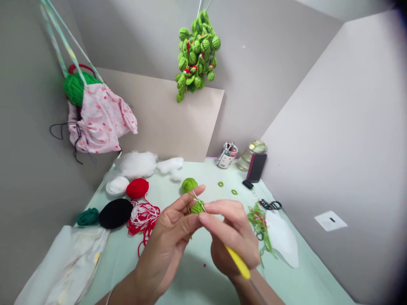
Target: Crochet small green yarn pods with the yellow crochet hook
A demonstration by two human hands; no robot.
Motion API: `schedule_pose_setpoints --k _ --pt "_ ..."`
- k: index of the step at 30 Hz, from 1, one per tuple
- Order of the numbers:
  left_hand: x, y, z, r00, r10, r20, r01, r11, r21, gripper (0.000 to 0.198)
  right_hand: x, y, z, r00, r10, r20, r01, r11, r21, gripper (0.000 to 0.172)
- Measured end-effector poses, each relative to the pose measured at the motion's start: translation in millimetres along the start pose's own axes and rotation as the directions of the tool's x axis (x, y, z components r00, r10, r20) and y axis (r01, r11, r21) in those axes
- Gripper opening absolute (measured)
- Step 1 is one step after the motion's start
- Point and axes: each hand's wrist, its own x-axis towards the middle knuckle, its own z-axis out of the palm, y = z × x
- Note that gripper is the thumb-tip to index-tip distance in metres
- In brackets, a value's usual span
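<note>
Between the thumb and fingers of my left hand is a small green crochet piece. My right hand grips a crochet hook by its yellow handle, and the metal tip is at the stitches. Both hands meet over the middle of the table, fingertips close together at the piece. A strand of green yarn rises by the left index finger. Just behind the hands sits a ball of green yarn. Whether the hook passes through a loop is too small to tell.
Left lie a red yarn ball, a black ball, tangled red and white yarn and white stuffing. Right are scissors, green yarn scraps and a phone. A green crocheted bunch hangs above.
</note>
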Motion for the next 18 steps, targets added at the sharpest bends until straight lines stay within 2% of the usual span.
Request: schedule_pose_setpoints --k 2,3,8,15,18 --pt "0.3 4.5 0.1 0.999 -0.033 0.017 0.033 0.999 -0.036 0.051 6.5 0.2 -0.1 0.994 0.081 -0.076 -0.068 0.984 0.165 0.038" --pt "0.9 6.5 -0.7 1.0 -0.023 0.014 0.024 0.999 -0.043 0.052 9.7 0.2 -0.8 0.99 0.119 -0.075 -0.099 0.968 0.23 0.036" --pt "4.7 13.5 -8.6 0.992 0.099 -0.078 -0.094 0.994 0.06 0.056 18.0 -1.3 -7.7 0.962 0.267 0.049 -0.261 0.861 0.437 0.034" --pt "4.7 20.9 -14.0 0.988 0.146 -0.038 -0.135 0.967 0.216 0.05 24.7 -5.1 -9.8 0.834 0.534 0.139 -0.475 0.566 0.674 0.022" --pt "5.3 21.3 -15.9 0.988 0.152 -0.007 -0.147 0.965 0.219 0.048 26.3 -4.6 -9.7 0.8 0.579 0.156 -0.498 0.498 0.71 0.021"
